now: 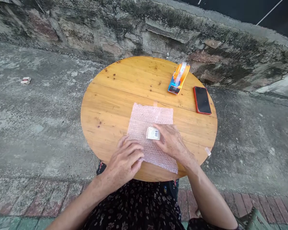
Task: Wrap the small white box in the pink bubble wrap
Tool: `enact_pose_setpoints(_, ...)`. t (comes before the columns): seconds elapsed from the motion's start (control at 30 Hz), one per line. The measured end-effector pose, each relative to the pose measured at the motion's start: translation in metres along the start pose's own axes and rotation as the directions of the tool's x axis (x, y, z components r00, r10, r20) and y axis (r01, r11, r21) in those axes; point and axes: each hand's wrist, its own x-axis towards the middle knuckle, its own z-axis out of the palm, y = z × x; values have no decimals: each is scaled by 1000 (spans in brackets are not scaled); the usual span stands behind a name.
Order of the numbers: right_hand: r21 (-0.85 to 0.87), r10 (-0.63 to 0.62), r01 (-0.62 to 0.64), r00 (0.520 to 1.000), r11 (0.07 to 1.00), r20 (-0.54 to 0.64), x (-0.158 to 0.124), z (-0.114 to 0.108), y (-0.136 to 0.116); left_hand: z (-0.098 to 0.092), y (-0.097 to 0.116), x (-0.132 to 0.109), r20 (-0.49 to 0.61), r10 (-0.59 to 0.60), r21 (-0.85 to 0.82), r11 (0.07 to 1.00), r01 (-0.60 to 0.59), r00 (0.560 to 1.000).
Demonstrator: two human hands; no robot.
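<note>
A sheet of pinkish bubble wrap (144,115) lies flat on the round wooden table. On its middle sits a small white box (153,133) with a barcode and printed label facing up. My right hand (171,142) grips the box from its right side, thumb and fingers at its near and far edges. At the lower left of the wrap, my left hand (128,158) has its fingers bent and drawn together with the thumb, pinching the edge of the sheet. The hand partly hides that corner.
An orange and blue tape dispenser (179,78) stands at the table's back right. Beside it lies a phone (202,100) in a red case. A tape piece (208,151) sticks to the table's right edge. A stone wall (124,32) rises behind the wooden table (105,105).
</note>
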Motion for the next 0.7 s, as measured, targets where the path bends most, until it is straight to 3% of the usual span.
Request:
enact_pose_setpoints(0.57, 10, -11, 11, 1000, 1000, 28, -4, 1, 2, 0, 4, 2, -25, 16, 23, 1000, -15, 1000)
enact_pose_setpoints(0.7, 86, 42, -40, 999, 995, -16, -14, -18, -1, -1, 4, 8, -37, 8, 25, 1000, -7, 999)
